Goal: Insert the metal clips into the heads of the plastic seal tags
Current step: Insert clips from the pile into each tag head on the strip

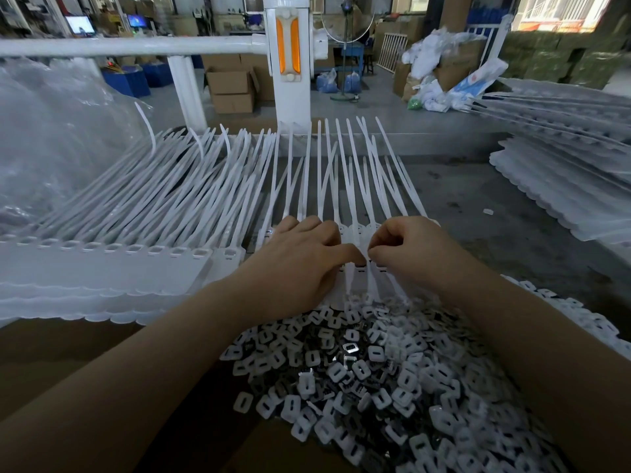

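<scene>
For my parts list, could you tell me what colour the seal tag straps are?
White, slightly translucent; the seal tag straps show clearly in the head view.

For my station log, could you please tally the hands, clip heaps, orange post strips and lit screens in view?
Hands: 2, left hand and right hand
Clip heap: 1
Orange strips: 2
Lit screens: 2
Total: 7

Left hand (300, 264) palm-down with fingers spread, right hand (409, 254) curled in a pinch, thumb tips almost meeting, forearms converging.
</scene>
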A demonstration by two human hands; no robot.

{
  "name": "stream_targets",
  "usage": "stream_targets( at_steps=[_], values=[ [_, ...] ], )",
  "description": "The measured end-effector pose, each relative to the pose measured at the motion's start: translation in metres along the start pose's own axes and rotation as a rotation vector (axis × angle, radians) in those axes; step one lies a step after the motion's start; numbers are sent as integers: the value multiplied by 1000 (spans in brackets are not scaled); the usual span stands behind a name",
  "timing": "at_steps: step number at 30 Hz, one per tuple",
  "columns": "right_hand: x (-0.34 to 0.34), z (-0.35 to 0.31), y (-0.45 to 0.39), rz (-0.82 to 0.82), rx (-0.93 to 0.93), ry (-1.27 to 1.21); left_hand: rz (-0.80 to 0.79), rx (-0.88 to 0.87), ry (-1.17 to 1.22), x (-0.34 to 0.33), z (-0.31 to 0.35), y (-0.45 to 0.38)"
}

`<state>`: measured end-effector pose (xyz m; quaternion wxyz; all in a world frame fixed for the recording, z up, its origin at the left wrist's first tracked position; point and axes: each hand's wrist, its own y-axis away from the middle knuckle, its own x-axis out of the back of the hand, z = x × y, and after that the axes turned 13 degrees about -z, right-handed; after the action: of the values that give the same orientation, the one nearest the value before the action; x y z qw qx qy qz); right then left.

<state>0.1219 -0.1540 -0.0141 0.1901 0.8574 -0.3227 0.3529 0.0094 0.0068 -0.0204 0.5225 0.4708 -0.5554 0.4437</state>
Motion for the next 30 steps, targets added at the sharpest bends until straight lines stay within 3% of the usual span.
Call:
stream_targets(
  at_steps=[26,30],
  values=[
    [-3,3,-3,13,30,-19,-36,16,158,2,-1,-1],
    [-4,3,-2,15,25,-8,-38,-13,83,4,-3,1]
  ],
)
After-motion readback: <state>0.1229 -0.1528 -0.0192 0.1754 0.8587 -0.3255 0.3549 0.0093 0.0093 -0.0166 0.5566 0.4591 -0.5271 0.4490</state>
